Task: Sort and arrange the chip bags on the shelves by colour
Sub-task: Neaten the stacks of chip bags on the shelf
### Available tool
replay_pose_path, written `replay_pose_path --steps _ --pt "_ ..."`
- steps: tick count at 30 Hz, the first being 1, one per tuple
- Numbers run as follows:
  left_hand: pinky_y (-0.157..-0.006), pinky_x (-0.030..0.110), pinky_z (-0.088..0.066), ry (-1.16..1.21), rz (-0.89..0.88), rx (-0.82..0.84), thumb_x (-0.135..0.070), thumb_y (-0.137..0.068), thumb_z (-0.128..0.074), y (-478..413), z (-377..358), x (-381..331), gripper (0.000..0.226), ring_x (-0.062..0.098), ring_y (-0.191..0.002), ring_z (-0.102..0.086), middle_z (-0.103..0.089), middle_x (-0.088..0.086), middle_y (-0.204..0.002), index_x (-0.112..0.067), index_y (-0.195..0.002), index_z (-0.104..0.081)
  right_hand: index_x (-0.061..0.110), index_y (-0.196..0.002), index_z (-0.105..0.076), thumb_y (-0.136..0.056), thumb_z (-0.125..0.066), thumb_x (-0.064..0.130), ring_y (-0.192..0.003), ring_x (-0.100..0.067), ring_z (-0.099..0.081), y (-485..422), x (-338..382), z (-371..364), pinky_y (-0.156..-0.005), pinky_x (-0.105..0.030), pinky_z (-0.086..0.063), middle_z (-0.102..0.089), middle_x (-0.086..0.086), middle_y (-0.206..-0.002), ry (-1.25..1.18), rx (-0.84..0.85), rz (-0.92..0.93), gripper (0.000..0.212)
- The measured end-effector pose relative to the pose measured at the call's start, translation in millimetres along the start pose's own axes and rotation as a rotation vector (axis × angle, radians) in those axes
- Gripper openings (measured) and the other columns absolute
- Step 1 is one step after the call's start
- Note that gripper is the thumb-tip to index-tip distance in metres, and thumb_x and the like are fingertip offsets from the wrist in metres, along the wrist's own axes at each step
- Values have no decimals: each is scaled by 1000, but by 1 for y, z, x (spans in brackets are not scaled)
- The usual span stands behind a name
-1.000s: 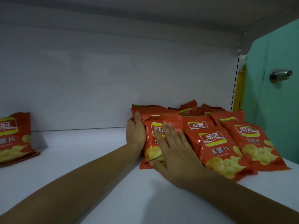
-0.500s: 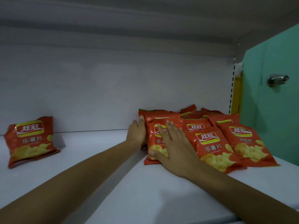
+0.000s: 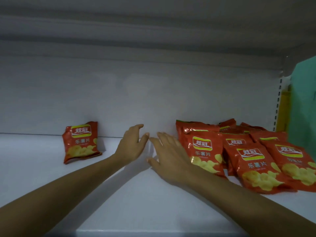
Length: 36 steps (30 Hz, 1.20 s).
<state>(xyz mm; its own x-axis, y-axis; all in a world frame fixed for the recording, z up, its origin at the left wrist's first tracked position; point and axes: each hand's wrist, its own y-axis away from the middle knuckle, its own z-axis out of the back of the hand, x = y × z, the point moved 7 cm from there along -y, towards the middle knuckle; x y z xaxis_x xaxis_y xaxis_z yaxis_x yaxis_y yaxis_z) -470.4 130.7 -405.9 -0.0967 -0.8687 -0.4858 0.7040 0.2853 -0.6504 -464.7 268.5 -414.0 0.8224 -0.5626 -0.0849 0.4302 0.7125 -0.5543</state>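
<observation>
A group of several red chip bags lies overlapping on the right of the white shelf. One more red chip bag leans against the back wall to the left, apart from the group. My left hand hovers between the lone bag and the group, fingers apart, holding nothing. My right hand is flat and spread just left of the nearest bag in the group, its edge close to that bag; contact is unclear.
The white back wall and an upper shelf close the space above. A perforated upright and a teal door stand at the right end. Bare shelf surface lies between the two hands and the front edge.
Both hands have come off the grouped bags and shifted left. The view has swung left, so the lone bag now sits nearer the middle.
</observation>
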Motion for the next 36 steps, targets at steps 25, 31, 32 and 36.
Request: replay_pose_path --steps 25,31,32,36 --pt "-100 44 -48 -18 513 -51 -47 -92 -57 50 132 207 74 26 -117 -58 -52 7 -139 -14 -149 -24 19 -120 -57 -86 -44 69 -91 -18 -68 -174 116 -143 -87 -40 -54 -70 0 -103 -1233 200 -526 62" --pt "-90 33 -51 167 458 -69 -60 -92 -47 47 132 203 52 16 -97 -64 -66 -1 -113 -19 -122 -59 16 -119 -60 -72 -74 57 -93 -19 -70 -154 124 -155 -84 -31 -55 -72 -4 -105 -1286 353 -445 64" --pt "-93 35 -51 211 461 -77 -62 -92 -43 48 132 202 54 16 -98 -64 -67 0 -113 -19 -121 -60 16 -116 -62 -76 -73 53 -91 -20 -70 -152 125 -154 -81 -29 -56 -73 -4 -102 -1297 383 -421 55" --pt "-91 31 -51 300 471 -86 -56 -92 -50 51 133 195 51 17 -103 -63 -64 -1 -117 -19 -127 -54 22 -118 -61 -76 -78 39 -93 -16 -70 -140 135 -142 -86 -29 -56 -72 0 -105 -1305 434 -336 48"
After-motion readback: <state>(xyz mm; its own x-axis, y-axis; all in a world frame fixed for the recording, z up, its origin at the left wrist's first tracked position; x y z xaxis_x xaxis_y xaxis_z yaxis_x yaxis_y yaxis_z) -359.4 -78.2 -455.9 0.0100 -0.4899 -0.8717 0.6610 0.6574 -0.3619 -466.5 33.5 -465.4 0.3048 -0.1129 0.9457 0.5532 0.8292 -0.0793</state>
